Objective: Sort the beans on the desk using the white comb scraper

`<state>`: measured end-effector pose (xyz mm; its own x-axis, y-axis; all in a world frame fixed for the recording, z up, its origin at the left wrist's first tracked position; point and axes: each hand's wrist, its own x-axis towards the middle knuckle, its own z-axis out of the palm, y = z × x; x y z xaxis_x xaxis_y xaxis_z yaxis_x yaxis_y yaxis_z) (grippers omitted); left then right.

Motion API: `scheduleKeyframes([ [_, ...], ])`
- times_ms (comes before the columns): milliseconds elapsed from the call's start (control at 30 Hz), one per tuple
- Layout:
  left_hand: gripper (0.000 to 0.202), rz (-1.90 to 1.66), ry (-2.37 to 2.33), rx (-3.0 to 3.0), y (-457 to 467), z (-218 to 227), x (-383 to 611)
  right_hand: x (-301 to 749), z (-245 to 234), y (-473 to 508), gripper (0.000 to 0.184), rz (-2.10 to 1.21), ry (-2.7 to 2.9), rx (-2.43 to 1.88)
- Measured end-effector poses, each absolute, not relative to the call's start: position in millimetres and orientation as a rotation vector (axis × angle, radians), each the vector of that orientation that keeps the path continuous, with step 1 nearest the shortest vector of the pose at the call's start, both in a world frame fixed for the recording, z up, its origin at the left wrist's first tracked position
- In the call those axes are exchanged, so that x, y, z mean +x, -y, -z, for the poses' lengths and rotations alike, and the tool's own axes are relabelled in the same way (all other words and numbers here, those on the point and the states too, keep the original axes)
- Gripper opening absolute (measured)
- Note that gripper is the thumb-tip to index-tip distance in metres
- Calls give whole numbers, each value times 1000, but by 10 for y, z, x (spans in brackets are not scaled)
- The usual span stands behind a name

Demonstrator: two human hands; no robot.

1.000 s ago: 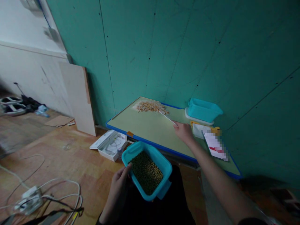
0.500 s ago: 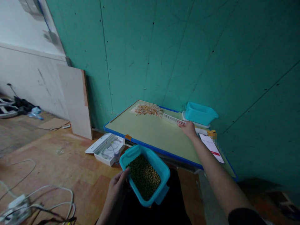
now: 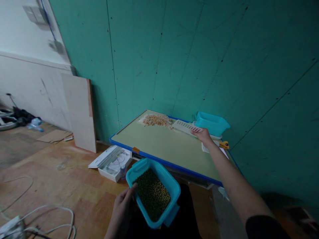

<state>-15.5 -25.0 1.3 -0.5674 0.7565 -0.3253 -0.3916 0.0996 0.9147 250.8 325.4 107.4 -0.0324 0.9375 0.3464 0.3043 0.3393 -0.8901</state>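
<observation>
My left hand [image 3: 122, 207] grips the near left rim of a turquoise plastic box [image 3: 175, 186], its thumb over the edge. Inside the box lie dark green beans [image 3: 146, 191] and pale yellow beans [image 3: 161, 195], largely side by side. Over the table my right hand [image 3: 202, 134] is closed on one end of a long white slotted plastic piece [image 3: 185, 126]. The far end of that piece reaches the right edge of a spread pile of tan beans [image 3: 157, 120], with whitish grains around it.
The pale table [image 3: 159, 146] has a blue edge and stands against a green wall. At its back right sits another turquoise box [image 3: 211, 122], near a yellow-handled item [image 3: 224, 144]. An open white box [image 3: 114, 163], cables [image 3: 71, 215] and a leaning board [image 3: 78, 113] are on the left.
The white slotted piece has tilted, so more of its broad face shows. My view has shifted slightly, and my right forearm now covers most of the phone. My left hand keeps hold of the box.
</observation>
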Motion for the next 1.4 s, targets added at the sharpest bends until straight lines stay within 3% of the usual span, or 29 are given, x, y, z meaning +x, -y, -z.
scheduleKeyframes([
  [267,55,-1544,-1369,400,307,-32,-162,2113,-1215,-3052,48,-737,1530,-1046],
  [567,54,-1749,-1474,415,405,54,-357,786,-1066,-3208,24,-734,1598,-1000],
  [1100,42,-1839,-1505,102,489,36,-838,-4,-967,-4067,29,-1007,1645,-976],
  [1400,51,-1808,-1618,130,509,135,-882,15,-1013,-4074,32,-1065,1663,-979],
])
